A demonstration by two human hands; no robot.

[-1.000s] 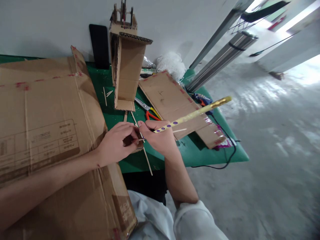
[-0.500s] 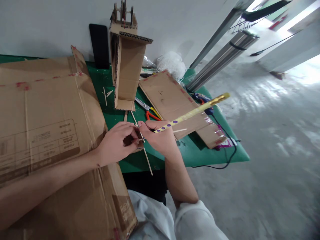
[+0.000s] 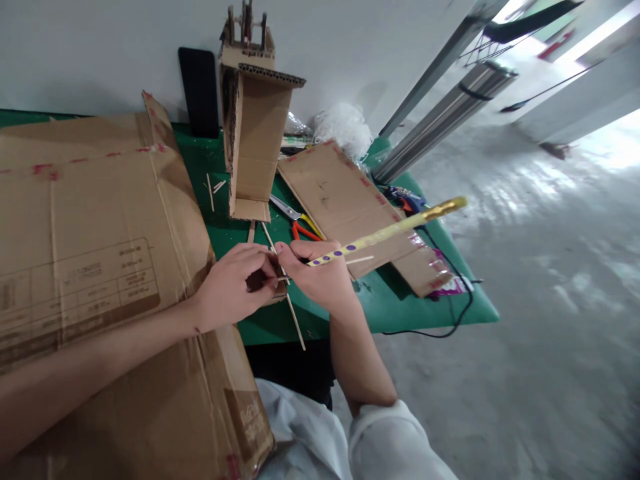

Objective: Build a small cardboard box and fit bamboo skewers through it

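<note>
The long yellow pencil with purple dots and a gold end point(image 3: 385, 232) lies in my right hand point(image 3: 320, 277), fingers pinched round its lower part in a writing grip. Its tip is down at the small brown cardboard piece point(image 3: 263, 280), and the gold end slants up and away over the table. My left hand point(image 3: 233, 287) curls over that piece, fingertips pressed together on it, apparently to pin it flat at the near edge of the green table point(image 3: 450, 310). A thin wooden stick point(image 3: 290, 303) runs beneath both hands and juts past the table edge. To my left a big flattened cardboard sheet point(image 3: 90, 227) covers the table. Beyond my hands stand an upright cardboard tower point(image 3: 255, 140) and a flat cardboard panel point(image 3: 340, 200), with red-and-yellow-handled pliers point(image 3: 303, 227) between them.
</note>
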